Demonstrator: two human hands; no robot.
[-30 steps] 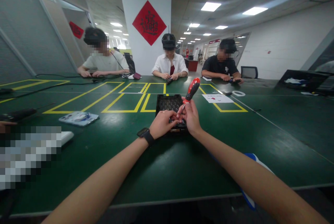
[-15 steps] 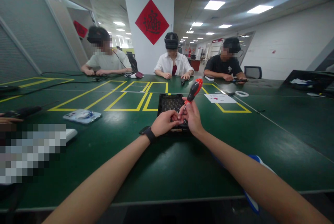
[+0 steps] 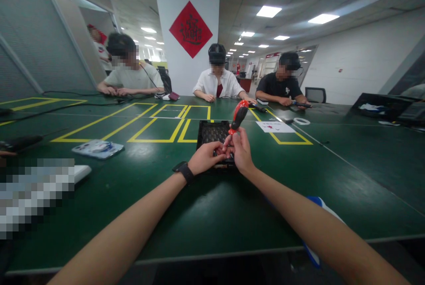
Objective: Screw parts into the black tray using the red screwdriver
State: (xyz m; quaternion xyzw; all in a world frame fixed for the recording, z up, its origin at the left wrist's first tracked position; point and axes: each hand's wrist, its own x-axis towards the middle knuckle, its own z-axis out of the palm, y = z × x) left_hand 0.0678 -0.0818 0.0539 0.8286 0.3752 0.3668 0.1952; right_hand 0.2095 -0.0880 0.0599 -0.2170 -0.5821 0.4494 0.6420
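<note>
A screwdriver (image 3: 239,117) with a red and black handle rises from my right hand (image 3: 243,151), handle up and leaning slightly right. My right hand's fingers are closed around its lower part, and the shaft is mostly hidden. Close against it, my left hand (image 3: 206,157), with a black watch on the wrist, has its fingertips pinched together. What they hold, if anything, is too small to make out. Both hands are over the near part of a black tray (image 3: 214,131) with a bumpy, patterned inside.
A phone (image 3: 98,148) lies to the left on the green table (image 3: 186,214). To the right are a printed paper sheet (image 3: 275,127) and a white roll of tape (image 3: 301,121). Across the table sit three people; part of a dark power tool (image 3: 21,143) shows at far left.
The screwdriver's handle has shifted slightly left with my right hand. Across the table, the middle person's hand and dark tool have moved right. Another person appears at the back left.
</note>
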